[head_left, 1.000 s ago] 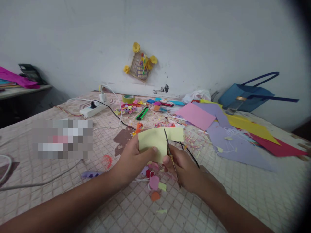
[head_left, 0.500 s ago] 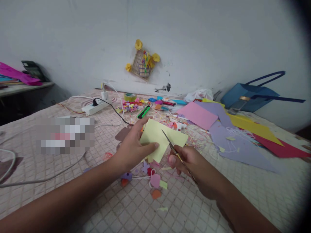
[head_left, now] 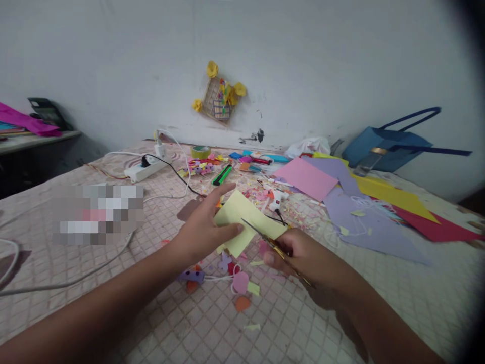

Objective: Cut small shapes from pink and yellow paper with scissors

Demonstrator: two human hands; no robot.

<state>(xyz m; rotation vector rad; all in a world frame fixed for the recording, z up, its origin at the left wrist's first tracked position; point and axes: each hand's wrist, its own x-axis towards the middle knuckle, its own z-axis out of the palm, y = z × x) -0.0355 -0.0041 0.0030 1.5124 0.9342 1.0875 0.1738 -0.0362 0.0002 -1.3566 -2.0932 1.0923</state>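
Note:
A pale yellow-green paper [head_left: 237,205] is held up above the patterned cloth, a cut running into it from its lower right edge. My left hand [head_left: 206,227] pinches its left side, thumb on top and fingers behind, the index finger stretched out. In my right hand [head_left: 297,253] are scissors [head_left: 271,243] with gold-coloured handles, their blades pointing up and left across the paper. Below the paper lie a pink paper circle [head_left: 241,282], an orange piece [head_left: 243,303] and a purple rolled piece [head_left: 192,275] with white string.
Behind the hands are a white glue gun [head_left: 277,199], a green cutter [head_left: 222,175], tape [head_left: 200,152] and scraps. Coloured sheets [head_left: 367,222] and a blue bag [head_left: 386,146] lie right. A power strip [head_left: 146,170] and cables are left.
My right hand and the scissors have moved slightly left and down, with the blades further over the paper at a flatter angle. The paper has tilted, uncovering more of the glue gun.

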